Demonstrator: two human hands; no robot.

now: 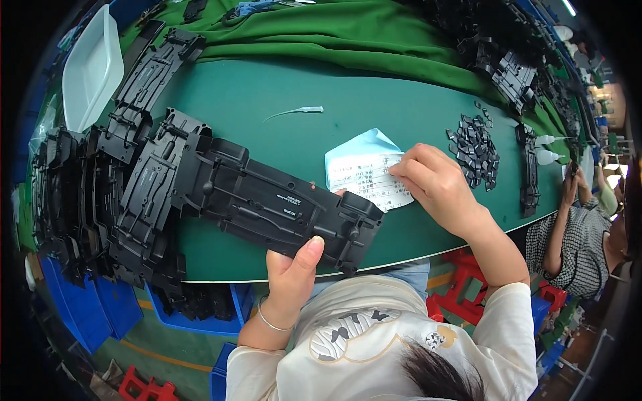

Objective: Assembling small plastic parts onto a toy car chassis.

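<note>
My left hand (pixel 294 273) grips a long black plastic chassis (pixel 264 194), best held steady; right hand (pixel 440 188) curls at white printed paper (pixel 364 177), pinch unclear.

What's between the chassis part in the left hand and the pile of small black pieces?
Head view: a light-blue and white printed paper lies between chassis part and pile, the right hand at its right edge.

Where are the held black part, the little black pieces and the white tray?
Held black part (pixel 269 199): head view, flat middle.
Little black pieces (pixel 476 151): head view, pile's middle.
White tray (pixel 92 77): head view, bare inside.
</note>
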